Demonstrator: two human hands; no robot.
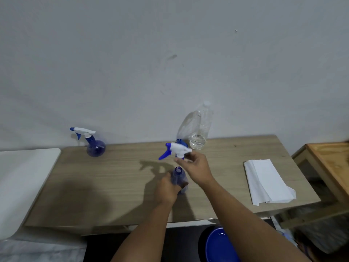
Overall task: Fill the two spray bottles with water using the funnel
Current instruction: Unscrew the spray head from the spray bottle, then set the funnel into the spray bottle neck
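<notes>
- Spray bottle (179,179), blue and see-through, stands near the middle of the wooden table (113,186) with its neck open and its top off.
- The left hand (168,188) is wrapped around the bottle's body, holding it upright.
- The right hand (194,168) pinches the white and blue trigger head (174,150) by its collar, lifted just above and beyond the open neck.
- A second spray bottle (93,142), trigger still on, stands at the far left of the table.
- A clear water bottle (200,129), capped, with a little water at the bottom, stands at the far edge by the wall.
- A blue piece, perhaps the funnel (181,142), shows just left of the water bottle, mostly hidden.
- Folded white paper towels (268,180) lie to the right.
</notes>
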